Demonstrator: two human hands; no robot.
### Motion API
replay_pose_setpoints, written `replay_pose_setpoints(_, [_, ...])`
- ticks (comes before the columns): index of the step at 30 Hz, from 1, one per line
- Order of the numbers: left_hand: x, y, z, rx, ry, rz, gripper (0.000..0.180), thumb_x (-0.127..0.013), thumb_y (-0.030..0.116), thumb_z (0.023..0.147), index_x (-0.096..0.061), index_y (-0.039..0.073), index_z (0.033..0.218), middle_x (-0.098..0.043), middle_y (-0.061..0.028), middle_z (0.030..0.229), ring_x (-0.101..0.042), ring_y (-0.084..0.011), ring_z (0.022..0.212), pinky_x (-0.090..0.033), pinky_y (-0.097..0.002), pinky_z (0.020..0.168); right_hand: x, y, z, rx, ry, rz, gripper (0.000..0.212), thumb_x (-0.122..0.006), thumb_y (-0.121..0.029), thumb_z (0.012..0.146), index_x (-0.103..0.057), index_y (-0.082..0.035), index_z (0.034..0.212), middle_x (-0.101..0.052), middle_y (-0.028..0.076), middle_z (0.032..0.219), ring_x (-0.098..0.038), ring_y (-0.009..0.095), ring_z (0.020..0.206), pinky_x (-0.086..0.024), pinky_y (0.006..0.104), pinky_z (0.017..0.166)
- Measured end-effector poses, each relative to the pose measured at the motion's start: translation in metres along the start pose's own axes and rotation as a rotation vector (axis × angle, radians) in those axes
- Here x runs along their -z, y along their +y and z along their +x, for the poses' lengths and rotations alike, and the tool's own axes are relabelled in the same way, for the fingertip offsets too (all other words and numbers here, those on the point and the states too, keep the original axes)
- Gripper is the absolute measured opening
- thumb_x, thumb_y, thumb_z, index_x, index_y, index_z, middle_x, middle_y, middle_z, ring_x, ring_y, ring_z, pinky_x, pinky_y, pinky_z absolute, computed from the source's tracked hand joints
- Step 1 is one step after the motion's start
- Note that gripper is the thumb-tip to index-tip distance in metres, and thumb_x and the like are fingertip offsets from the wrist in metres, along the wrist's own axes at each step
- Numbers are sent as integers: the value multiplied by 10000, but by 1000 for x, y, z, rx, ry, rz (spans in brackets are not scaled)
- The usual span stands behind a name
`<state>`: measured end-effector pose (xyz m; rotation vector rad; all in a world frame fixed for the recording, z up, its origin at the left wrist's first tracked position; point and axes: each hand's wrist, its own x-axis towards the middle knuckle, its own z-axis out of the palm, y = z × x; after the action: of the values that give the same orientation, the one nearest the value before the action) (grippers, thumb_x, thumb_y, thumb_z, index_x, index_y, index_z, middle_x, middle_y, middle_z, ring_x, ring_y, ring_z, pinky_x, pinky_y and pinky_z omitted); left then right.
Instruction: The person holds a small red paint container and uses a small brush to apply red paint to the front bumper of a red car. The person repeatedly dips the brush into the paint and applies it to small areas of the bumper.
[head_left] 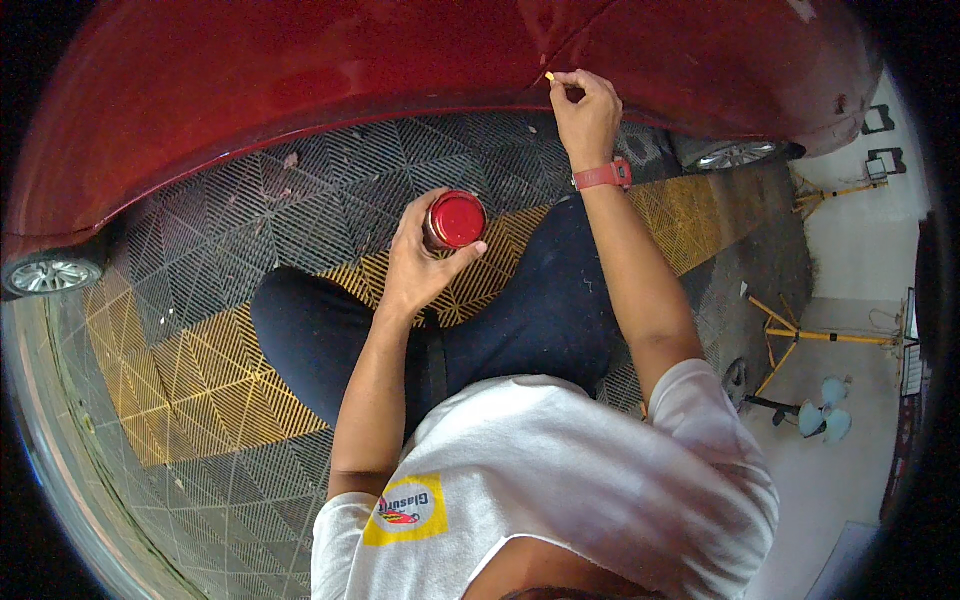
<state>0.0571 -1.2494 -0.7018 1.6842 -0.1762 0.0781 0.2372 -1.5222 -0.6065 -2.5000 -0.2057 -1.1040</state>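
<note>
My left hand is wrapped round a small round jar with a bright red top, held upright above my lap. Whether that red is a lid or the contents, I cannot tell. My right hand, with a red watch on its wrist, pinches a small thing with a pale yellow tip between thumb and fingertips. The rest of that thing is hidden by the fingers. Its tip is at the lower part of a red car's side, close to a panel seam; contact is not clear.
Grey and yellow slatted floor tiles lie under me and the car. A car wheel stands at the far left, another wheel at the right. Yellow tripod stands and a fan-like thing are by the right wall.
</note>
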Motion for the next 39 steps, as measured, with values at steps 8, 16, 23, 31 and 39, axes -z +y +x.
replay_pose_setpoints(8, [1,6,0,16,-9,38,961,-1098,294,830,-615,1,1607,-692,-205,1543,-717,-374,1445,-617,-484,1216,-11,9,-11,-5,24,1,84,-899,-142,933,-870,-76,976,-878,133,1107,-798,395,1130,-616,530,1021])
replay_pose_setpoints(16, [1,4,0,39,-16,5,972,-1100,302,829,-608,1,1611,-689,-204,1542,-719,-372,1444,-627,-488,1213,-9,1,-3,-59,-30,7,89,-907,-153,933,-877,-98,996,-881,130,1094,-789,397,1092,-614,526,1005])
replay_pose_setpoints(23, [0,5,0,38,-14,13,982,-1104,316,826,-607,10,1616,-692,-201,1544,-721,-373,1444,-634,-497,1209,-14,5,-6,-8,-32,-86,86,-916,-158,923,-879,-105,979,-877,126,1069,-792,385,1070,-613,519,996])
replay_pose_setpoints(31, [-1,3,0,62,-20,-17,997,-1109,331,818,-608,13,1619,-684,-204,1564,-714,-378,1455,-633,-504,1213,-13,6,0,-63,-50,-10,105,-926,-185,913,-878,-109,969,-878,120,1112,-777,386,1154,-603,517,1044])
replay_pose_setpoints(39, [-1,6,1,78,-31,-29,1000,-1109,335,817,-609,9,1619,-678,-208,1573,-705,-383,1463,-629,-509,1213,-13,10,-10,69,0,-109,98,-930,-142,910,-880,-102,984,-875,128,1100,-788,383,1133,-617,518,1027])
